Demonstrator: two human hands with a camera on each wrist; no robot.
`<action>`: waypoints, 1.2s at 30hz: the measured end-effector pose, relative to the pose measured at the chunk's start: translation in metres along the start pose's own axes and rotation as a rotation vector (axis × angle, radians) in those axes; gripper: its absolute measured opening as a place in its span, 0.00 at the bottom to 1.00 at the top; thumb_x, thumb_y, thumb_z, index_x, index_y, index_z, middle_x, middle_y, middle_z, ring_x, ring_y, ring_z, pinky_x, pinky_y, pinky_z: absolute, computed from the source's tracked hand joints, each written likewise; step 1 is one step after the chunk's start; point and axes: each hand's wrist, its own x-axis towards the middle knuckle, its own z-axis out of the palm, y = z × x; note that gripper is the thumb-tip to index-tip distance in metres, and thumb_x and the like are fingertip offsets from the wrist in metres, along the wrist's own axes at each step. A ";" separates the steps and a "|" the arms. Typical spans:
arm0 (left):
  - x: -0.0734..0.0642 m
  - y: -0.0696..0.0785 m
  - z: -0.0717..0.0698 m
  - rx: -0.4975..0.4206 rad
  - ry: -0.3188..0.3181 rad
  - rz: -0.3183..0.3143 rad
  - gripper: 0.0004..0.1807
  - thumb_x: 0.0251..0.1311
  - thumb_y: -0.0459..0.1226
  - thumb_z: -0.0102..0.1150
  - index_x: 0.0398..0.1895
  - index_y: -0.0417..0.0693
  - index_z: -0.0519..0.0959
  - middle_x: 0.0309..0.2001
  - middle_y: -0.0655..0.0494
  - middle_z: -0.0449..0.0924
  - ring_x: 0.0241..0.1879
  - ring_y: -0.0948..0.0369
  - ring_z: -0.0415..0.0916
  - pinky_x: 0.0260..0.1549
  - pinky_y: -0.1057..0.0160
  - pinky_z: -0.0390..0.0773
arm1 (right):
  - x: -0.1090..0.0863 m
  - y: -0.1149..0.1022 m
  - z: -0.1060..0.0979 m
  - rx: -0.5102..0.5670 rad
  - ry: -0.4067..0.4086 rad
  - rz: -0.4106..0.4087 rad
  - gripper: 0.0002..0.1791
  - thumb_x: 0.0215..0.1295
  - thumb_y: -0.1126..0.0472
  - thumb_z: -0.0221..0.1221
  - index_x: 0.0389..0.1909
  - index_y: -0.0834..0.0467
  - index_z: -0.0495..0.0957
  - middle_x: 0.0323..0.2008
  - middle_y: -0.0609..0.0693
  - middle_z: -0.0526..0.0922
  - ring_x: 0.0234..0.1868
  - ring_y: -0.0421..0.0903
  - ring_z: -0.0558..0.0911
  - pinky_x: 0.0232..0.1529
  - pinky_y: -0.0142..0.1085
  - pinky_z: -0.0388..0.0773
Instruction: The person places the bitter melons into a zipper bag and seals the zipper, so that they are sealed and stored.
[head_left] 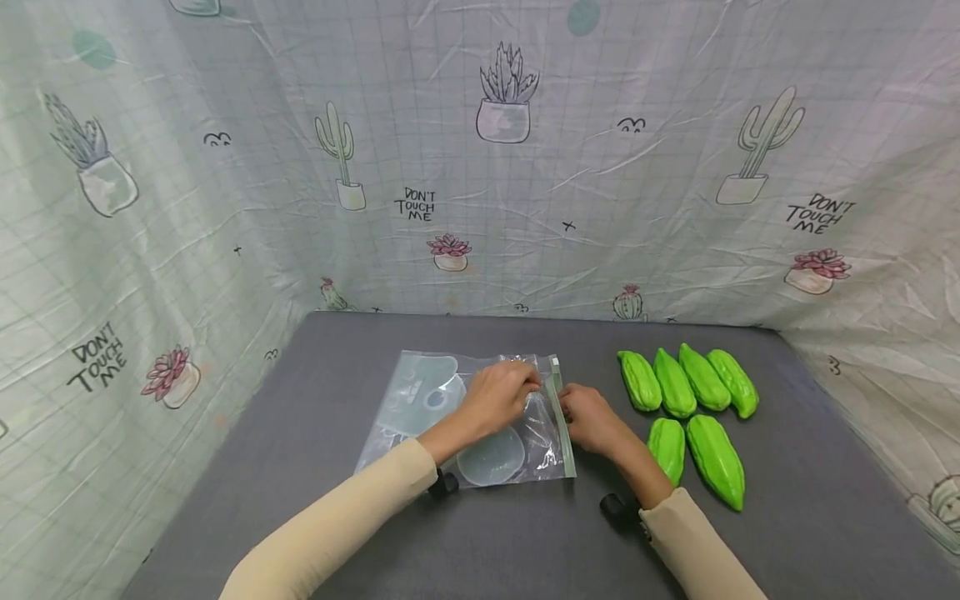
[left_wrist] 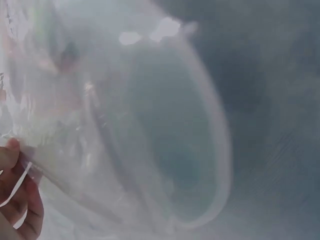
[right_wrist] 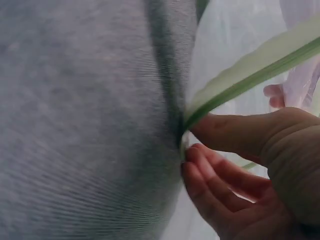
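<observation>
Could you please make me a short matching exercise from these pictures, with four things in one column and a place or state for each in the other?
Column one:
1. Left hand
2. Right hand
3. Green vegetables
4. Backdrop sheet

Column two:
A. Pinches the bag at its pale green strip
B. Printed with potted plants
C. Pinches the bag's clear film, away from the strip
D. In two rows on the grey table, towards the right of the head view

Right pairs: 1-C, 2-A, 3-D, 4-B.
</observation>
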 end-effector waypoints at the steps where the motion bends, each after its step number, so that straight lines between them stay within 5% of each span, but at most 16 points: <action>1: 0.001 0.000 -0.003 0.003 0.007 0.006 0.04 0.70 0.40 0.62 0.39 0.53 0.85 0.37 0.61 0.88 0.36 0.62 0.84 0.33 0.64 0.83 | 0.000 0.000 0.000 0.002 -0.006 -0.011 0.13 0.48 0.65 0.70 0.15 0.52 0.75 0.29 0.48 0.81 0.33 0.45 0.81 0.30 0.34 0.73; 4: 0.003 -0.001 -0.015 -0.010 0.039 0.040 0.04 0.71 0.39 0.62 0.39 0.52 0.85 0.36 0.60 0.88 0.35 0.62 0.84 0.34 0.64 0.83 | 0.000 0.000 -0.002 0.013 -0.039 -0.022 0.06 0.50 0.62 0.72 0.24 0.55 0.83 0.31 0.50 0.83 0.34 0.46 0.81 0.32 0.35 0.76; 9: 0.010 -0.003 -0.037 0.014 0.104 0.106 0.04 0.71 0.38 0.62 0.39 0.50 0.84 0.37 0.60 0.87 0.33 0.64 0.83 0.30 0.67 0.81 | -0.001 -0.002 -0.005 0.031 -0.090 -0.008 0.15 0.52 0.57 0.75 0.38 0.62 0.87 0.35 0.52 0.83 0.37 0.48 0.80 0.37 0.39 0.80; 13: 0.014 -0.001 -0.053 0.056 0.150 0.147 0.03 0.70 0.38 0.63 0.39 0.49 0.83 0.36 0.59 0.86 0.28 0.65 0.81 0.22 0.68 0.76 | -0.003 -0.002 -0.005 0.047 -0.097 0.009 0.14 0.49 0.61 0.75 0.37 0.62 0.87 0.34 0.52 0.80 0.35 0.45 0.77 0.34 0.36 0.76; 16: 0.013 -0.002 -0.057 0.040 0.128 0.149 0.03 0.71 0.36 0.62 0.40 0.47 0.83 0.37 0.58 0.86 0.30 0.64 0.82 0.25 0.68 0.78 | -0.004 -0.002 -0.004 0.058 -0.105 0.029 0.14 0.49 0.64 0.74 0.38 0.62 0.87 0.36 0.52 0.80 0.36 0.45 0.76 0.34 0.35 0.75; 20: 0.009 -0.007 -0.053 -0.071 0.036 0.093 0.06 0.68 0.30 0.62 0.45 0.45 0.85 0.41 0.55 0.88 0.38 0.62 0.86 0.36 0.66 0.84 | -0.006 -0.001 -0.001 0.069 -0.113 0.052 0.18 0.49 0.64 0.75 0.43 0.63 0.87 0.40 0.54 0.81 0.41 0.49 0.80 0.40 0.41 0.80; 26: 0.000 -0.013 -0.039 -0.193 -0.023 -0.004 0.11 0.57 0.24 0.66 0.42 0.41 0.88 0.38 0.50 0.90 0.36 0.59 0.89 0.37 0.64 0.87 | -0.008 -0.002 -0.001 0.057 -0.139 0.068 0.25 0.47 0.65 0.74 0.49 0.67 0.85 0.48 0.61 0.82 0.50 0.58 0.82 0.52 0.51 0.82; 29: -0.005 -0.015 -0.030 -0.142 -0.040 -0.043 0.07 0.58 0.28 0.67 0.37 0.45 0.88 0.38 0.54 0.90 0.38 0.59 0.87 0.40 0.62 0.86 | -0.008 -0.003 -0.002 0.049 -0.152 0.078 0.27 0.46 0.67 0.75 0.50 0.69 0.83 0.51 0.64 0.81 0.52 0.61 0.82 0.55 0.54 0.81; 36: -0.017 -0.013 -0.020 -0.031 0.013 -0.085 0.02 0.64 0.37 0.68 0.37 0.50 0.85 0.36 0.60 0.89 0.30 0.64 0.83 0.25 0.68 0.78 | -0.007 -0.005 -0.003 0.056 -0.159 0.085 0.29 0.47 0.68 0.74 0.53 0.70 0.82 0.54 0.65 0.80 0.55 0.63 0.81 0.57 0.56 0.79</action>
